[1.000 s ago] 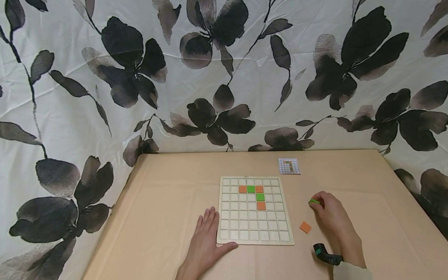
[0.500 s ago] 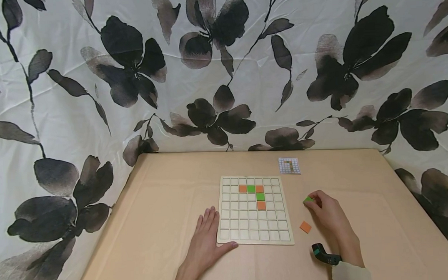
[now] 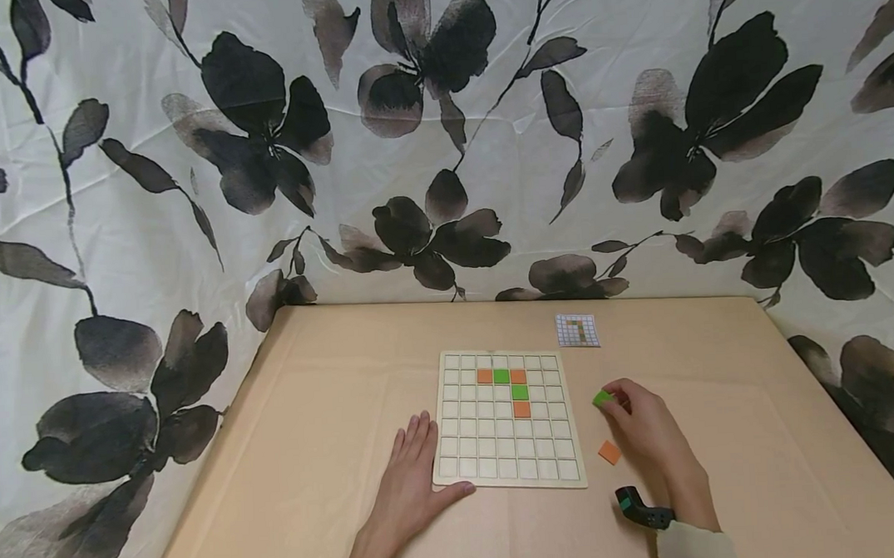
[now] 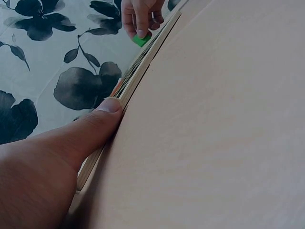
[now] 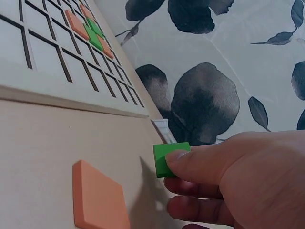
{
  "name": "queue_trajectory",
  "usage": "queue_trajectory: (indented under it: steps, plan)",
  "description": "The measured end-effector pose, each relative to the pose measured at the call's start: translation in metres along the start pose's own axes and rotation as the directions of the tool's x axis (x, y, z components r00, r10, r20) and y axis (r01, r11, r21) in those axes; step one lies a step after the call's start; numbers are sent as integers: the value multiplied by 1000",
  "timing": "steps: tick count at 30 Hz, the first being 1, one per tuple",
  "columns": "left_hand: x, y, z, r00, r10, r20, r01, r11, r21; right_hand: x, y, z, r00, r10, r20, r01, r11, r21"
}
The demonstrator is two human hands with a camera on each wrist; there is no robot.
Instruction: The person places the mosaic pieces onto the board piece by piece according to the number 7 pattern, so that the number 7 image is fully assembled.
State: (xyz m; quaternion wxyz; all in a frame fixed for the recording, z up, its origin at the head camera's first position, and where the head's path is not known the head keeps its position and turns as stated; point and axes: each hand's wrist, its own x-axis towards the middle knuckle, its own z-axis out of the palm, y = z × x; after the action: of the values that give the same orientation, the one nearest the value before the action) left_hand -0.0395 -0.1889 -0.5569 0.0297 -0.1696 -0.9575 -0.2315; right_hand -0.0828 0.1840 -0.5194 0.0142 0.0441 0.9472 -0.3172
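Note:
A pale wooden grid board [image 3: 475, 449] lies on the table, several orange and green square tiles set in its upper cells. My left hand [image 3: 405, 474] rests along the board's left side with straight fingers, its thumb on the lower left corner; the left wrist view shows the thumb [image 4: 97, 125] on the board's edge. Between thumb and fingertips, my right hand [image 3: 651, 424] pinches a green square tile [image 5: 164, 160], held above the table to the right of the board. A loose orange tile [image 3: 609, 452] lies on the table just below that hand.
A small printed pattern card [image 3: 577, 331] lies beyond the board's upper right corner. A black wrist device [image 3: 643, 510] is strapped by my right wrist. Behind the wooden table [image 3: 331, 367] hangs a white cloth [image 3: 524, 167] with dark flowers.
My right hand has moved a little left toward the board with the green tile, which has turned to show more of its face. The left hand and the board have stayed put.

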Motion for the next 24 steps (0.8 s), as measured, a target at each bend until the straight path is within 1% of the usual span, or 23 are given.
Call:
queue_trajectory:
  steps: [9,16,24]
  plan:
    - [-1,0,-1,1000,5,-5,-5,1000,10,0,-11,4,999,-5,40,4,1000,14]
    - [-1,-1,1,1000,10,-9,-9,1000,14,3,-14,9,998,-27,48,27,1000,11]
    - [-1,0,0,1000,18,-18,-18,1000,14,1,-23,11,998,-27,62,26,1000,12]
